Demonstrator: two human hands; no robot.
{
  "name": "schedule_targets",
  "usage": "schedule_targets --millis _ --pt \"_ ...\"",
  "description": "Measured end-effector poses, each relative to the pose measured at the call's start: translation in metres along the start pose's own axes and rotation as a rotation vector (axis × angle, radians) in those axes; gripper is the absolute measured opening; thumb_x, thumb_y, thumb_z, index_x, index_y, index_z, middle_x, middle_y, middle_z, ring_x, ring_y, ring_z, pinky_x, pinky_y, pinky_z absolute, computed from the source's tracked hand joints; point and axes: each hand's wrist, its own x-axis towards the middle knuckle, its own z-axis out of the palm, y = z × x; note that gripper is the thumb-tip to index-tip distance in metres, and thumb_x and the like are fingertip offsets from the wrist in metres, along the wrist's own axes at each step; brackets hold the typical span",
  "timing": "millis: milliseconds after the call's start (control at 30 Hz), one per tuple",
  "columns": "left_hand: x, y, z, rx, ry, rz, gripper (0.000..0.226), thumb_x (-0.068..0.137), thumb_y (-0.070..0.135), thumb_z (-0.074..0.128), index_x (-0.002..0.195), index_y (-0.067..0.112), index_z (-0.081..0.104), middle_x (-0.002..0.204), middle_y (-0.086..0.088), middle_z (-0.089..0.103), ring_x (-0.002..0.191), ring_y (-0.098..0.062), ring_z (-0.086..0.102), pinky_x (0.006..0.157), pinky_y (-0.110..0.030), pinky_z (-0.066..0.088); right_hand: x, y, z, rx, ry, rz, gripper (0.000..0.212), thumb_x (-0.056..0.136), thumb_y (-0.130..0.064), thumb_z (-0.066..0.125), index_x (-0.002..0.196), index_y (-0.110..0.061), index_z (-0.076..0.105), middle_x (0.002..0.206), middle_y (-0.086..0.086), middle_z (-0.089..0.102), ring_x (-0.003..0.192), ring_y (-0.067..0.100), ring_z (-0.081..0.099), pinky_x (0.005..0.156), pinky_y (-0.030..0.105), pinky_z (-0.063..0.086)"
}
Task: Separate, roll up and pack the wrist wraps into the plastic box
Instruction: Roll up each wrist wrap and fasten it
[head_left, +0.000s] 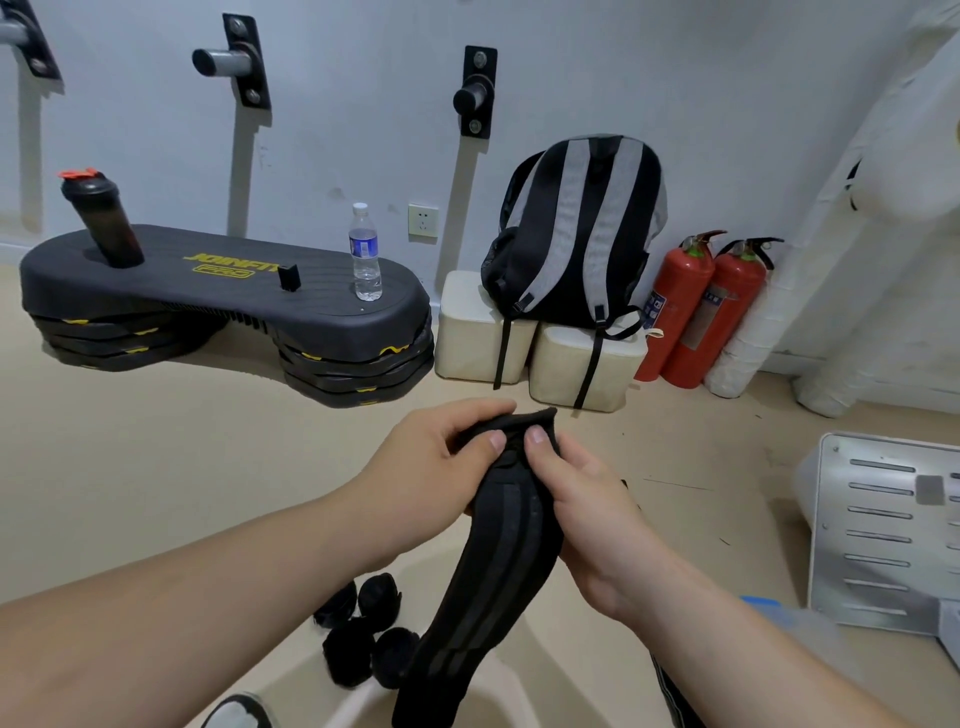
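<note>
A long black wrist wrap (493, 561) with grey stripes hangs down in front of me. My left hand (431, 467) and my right hand (582, 514) both pinch its folded top end, thumbs on top. Its loose tail drops toward the clear plastic box (524, 696) at the bottom of the view. Inside the box lie several rolled black wraps (363, 639), packed close together. Another dark strap (670, 691) shows under my right forearm.
A black step platform (223, 291) holds a dark shaker bottle (104, 218) and a water bottle (365, 254). A striped backpack (576, 234) rests on two cream blocks (478, 332). Two red fire extinguishers (696, 312) stand by the wall. A white perforated panel (883, 530) lies right.
</note>
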Motion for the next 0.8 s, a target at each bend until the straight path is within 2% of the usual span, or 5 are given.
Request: schedule_targets --millis 200,300,567,700,800 --pt "0.002 0.002 -0.002 0.008 0.046 0.039 0.032 0.098 0.002 0.067 0.114 0.025 0.082 0.102 0.012 0.081 0.093 0.003 0.072 0.076 -0.01 0.052 -0.001 -0.004 -0.001 -0.068 0.005 -0.043 0.024 0.106 -0.023 0.057 0.122 -0.018 0.074 0.114 0.013 0.08 0.106 0.027 0.077 0.084 0.041 0.059" --pt "0.0 0.003 -0.002 0.029 -0.03 0.026 0.032 0.1 0.008 0.067 0.124 0.025 0.078 0.11 0.014 0.079 0.095 0.01 0.07 0.08 -0.006 0.051 0.001 -0.001 -0.001 -0.094 0.06 -0.046 0.022 0.107 -0.026 0.058 0.121 -0.017 0.073 0.111 0.011 0.081 0.108 0.031 0.077 0.092 0.045 0.061" --pt "0.0 -0.006 0.002 0.05 0.004 0.0 0.03 0.105 0.02 0.063 0.134 0.026 0.069 0.106 0.002 0.078 0.084 -0.002 0.072 0.074 -0.018 0.058 -0.003 -0.001 0.002 -0.072 0.07 -0.054 0.02 0.106 -0.028 0.061 0.118 -0.016 0.072 0.106 0.007 0.082 0.098 0.024 0.08 0.076 0.033 0.063" --pt "0.003 -0.009 0.002 0.181 0.048 0.004 0.012 0.106 0.023 0.06 0.109 0.025 0.072 0.096 0.002 0.076 0.088 -0.017 0.071 0.074 -0.03 0.058 -0.006 -0.002 0.005 -0.081 0.038 -0.035 0.023 0.109 -0.025 0.053 0.119 -0.018 0.073 0.109 0.008 0.081 0.104 0.026 0.078 0.078 0.033 0.062" --pt "0.003 -0.008 0.002 0.231 0.084 0.043 0.009 0.104 0.022 0.062 0.1 0.025 0.069 0.091 0.005 0.072 0.083 -0.01 0.066 0.067 -0.02 0.048 -0.005 -0.003 0.004 -0.043 0.03 -0.016 0.026 0.107 -0.025 0.053 0.121 -0.013 0.072 0.116 0.016 0.078 0.112 0.033 0.074 0.084 0.039 0.058"
